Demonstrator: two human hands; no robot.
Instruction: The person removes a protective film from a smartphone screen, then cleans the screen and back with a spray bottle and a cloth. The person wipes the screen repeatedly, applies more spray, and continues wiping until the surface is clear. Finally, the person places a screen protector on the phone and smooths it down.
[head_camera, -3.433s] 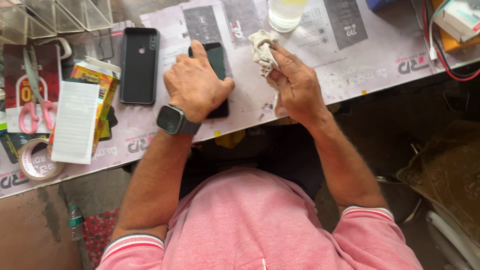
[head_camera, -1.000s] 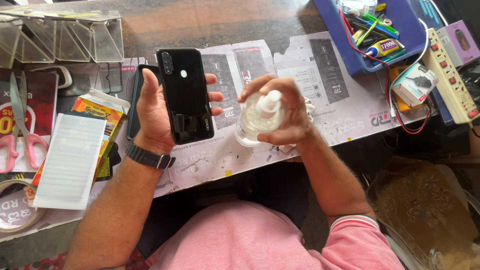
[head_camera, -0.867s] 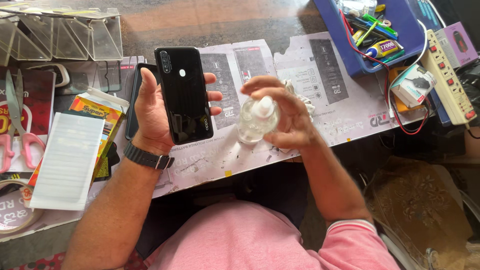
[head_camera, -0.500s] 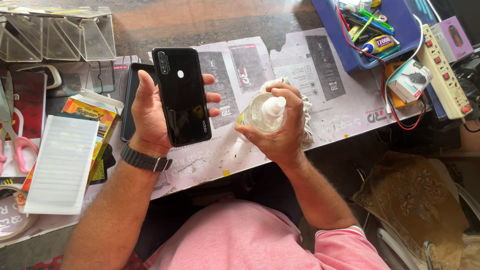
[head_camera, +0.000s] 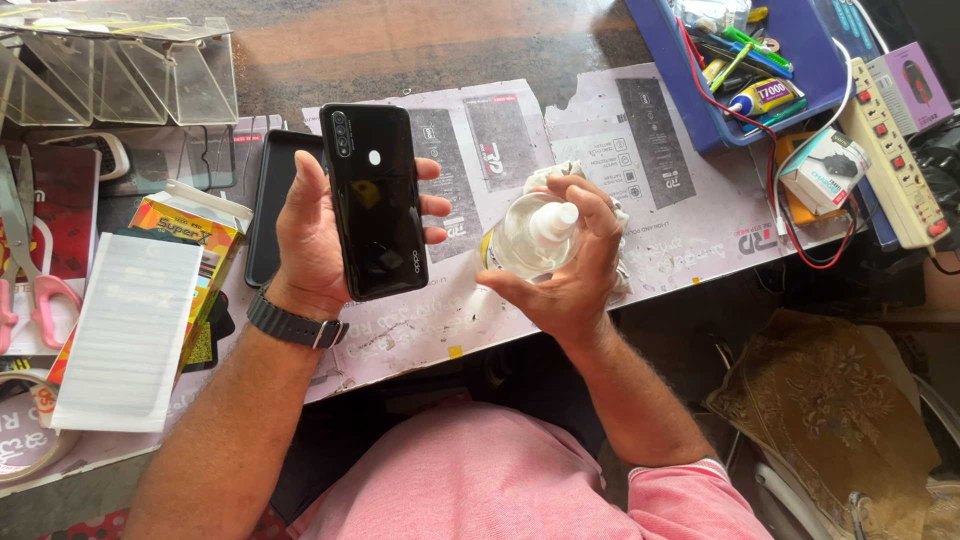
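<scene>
Worn table (head_camera: 420, 45), printed paper mat (head_camera: 650, 215), blue tray (head_camera: 700, 90), white power strip (head_camera: 893, 170), scissors (head_camera: 30, 270), dark phone (head_camera: 272, 200)

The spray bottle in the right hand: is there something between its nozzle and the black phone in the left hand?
Nothing visible: only open air lies between the spray bottle and the black phone.

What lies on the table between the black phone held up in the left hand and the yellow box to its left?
In the head view, a second dark phone lies flat on the table, between the black phone and the yellow box.
</scene>
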